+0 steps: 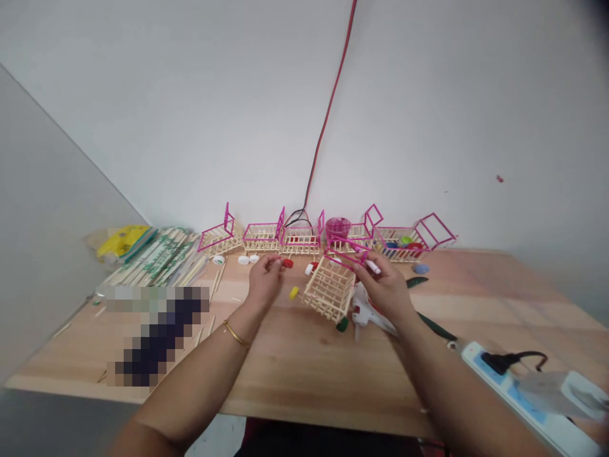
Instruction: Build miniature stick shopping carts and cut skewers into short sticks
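Observation:
My left hand [267,279] is closed in a pinch, with a red bottle cap [288,263] at its fingertips. My right hand [383,285] grips the pink handle end of a small shopping cart [329,289] made of wooden sticks, tilted above the table. A pink-and-white marker [373,266] also lies in those fingers. A yellow cap [294,292] and a dark green cap [342,325] show at the cart's lower corners, like wheels; a white cap [309,270] is by its upper left. Behind the cart, partly hidden, lies a white glue gun [368,314].
Several similar stick carts [261,236] line the wall, around a pink cup [338,226]. Packs of sticks [157,257] and a yellow bag [124,241] lie left. White caps [244,259] rest mid-table. A power strip [509,387] with plugs occupies the right edge.

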Available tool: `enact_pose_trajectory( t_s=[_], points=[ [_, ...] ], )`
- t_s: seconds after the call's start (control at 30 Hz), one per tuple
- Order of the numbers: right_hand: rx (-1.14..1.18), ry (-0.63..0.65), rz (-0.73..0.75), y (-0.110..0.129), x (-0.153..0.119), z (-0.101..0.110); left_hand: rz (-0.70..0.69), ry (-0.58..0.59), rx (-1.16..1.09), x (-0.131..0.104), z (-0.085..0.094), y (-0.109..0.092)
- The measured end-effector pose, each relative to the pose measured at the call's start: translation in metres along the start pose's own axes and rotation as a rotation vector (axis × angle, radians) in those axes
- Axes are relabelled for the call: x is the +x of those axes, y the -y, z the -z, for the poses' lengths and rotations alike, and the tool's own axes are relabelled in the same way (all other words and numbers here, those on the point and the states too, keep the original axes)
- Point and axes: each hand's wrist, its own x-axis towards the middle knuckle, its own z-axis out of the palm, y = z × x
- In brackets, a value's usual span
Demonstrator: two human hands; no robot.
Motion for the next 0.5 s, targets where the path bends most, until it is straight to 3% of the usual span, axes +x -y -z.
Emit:
enact_pose_trajectory(
  t_s=[0.3,0.5],
  points=[
    [0.178,0.175,-0.033,0.0005,-0.0063,-0.0099,0.023,0.078,-0.012,-0.0048,-0.0019,-0.0082],
    [0.224,0.151,-0.04,-0.0024,-0.0032,-0.0032,-0.012,0.119,0.026,-0.0054,-0.0027,-0.0054]
  ],
)
